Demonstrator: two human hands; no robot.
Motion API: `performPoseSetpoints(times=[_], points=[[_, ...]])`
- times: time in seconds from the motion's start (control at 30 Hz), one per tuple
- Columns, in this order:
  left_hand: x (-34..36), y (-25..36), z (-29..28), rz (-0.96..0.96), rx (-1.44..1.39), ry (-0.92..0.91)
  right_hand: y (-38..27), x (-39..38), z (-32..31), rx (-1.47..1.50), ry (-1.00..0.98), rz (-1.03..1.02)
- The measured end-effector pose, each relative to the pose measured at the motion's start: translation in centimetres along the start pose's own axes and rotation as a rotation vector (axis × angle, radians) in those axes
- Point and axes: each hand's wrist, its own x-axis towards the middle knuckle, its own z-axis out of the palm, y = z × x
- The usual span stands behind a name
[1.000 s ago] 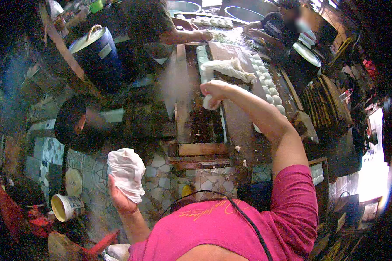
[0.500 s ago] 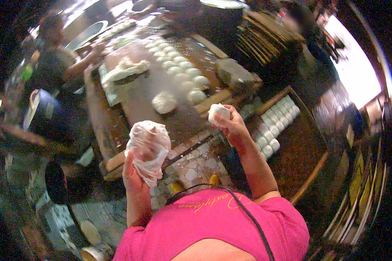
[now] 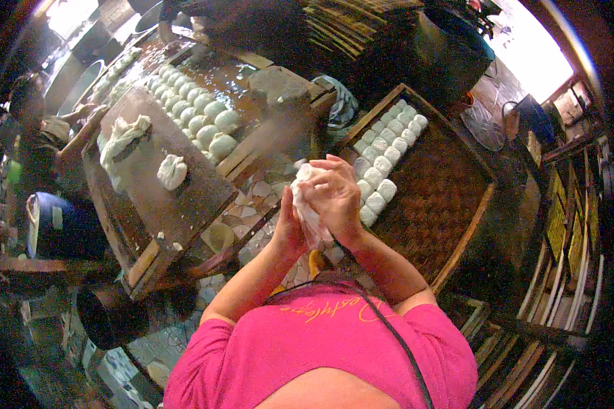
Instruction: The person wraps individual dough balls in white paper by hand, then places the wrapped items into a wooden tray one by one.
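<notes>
Just in front of my chest, both my hands are closed round a thin, wet white cloth (image 3: 308,217), bunched up between them. My left hand (image 3: 290,230) holds it from below and the left, thumb pointing up. Over its top and right side wraps my right hand (image 3: 340,203). What lies inside the cloth is hidden. Beyond my hands, rows of soft white blocks (image 3: 383,158) sit along the left side of a woven tray (image 3: 433,225). A crumpled white cloth lump (image 3: 172,172) lies on the board (image 3: 191,198) to the left.
Round white bundles (image 3: 198,124) stand in rows on the wet table, near a grey block (image 3: 278,87). A long white cloth (image 3: 124,140) drapes over the board's far side. At the left are another person's arm (image 3: 82,136) and a blue bucket (image 3: 51,221). Slatted racks (image 3: 566,238) stand right.
My hands were apart, the left under a spread cloth, the right gripping a small white lump. Now they are together on the cloth. My view has turned right, towards the tray.
</notes>
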Motion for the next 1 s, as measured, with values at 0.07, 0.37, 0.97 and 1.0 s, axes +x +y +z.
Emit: performPoseSetpoints(times=[0.07,0.37,0.97,1.0], points=[[2.0,1.9,0.2,0.065,-0.067,0.068,0.6,2.0,1.4,0.237,-0.008,0.121],[2.7,10.3,-4.4,0.285,-0.019,0.064,6.1,8.1,5.9,0.401,-0.435,0.27],[6.4,13.4,-7.9,0.487,0.099,0.179,4.4,16.4,14.8,0.342,-0.793,-0.675],[6.5,13.4,-6.7,0.526,0.157,0.206,4.9,15.6,14.1,0.444,-0.793,-0.564]])
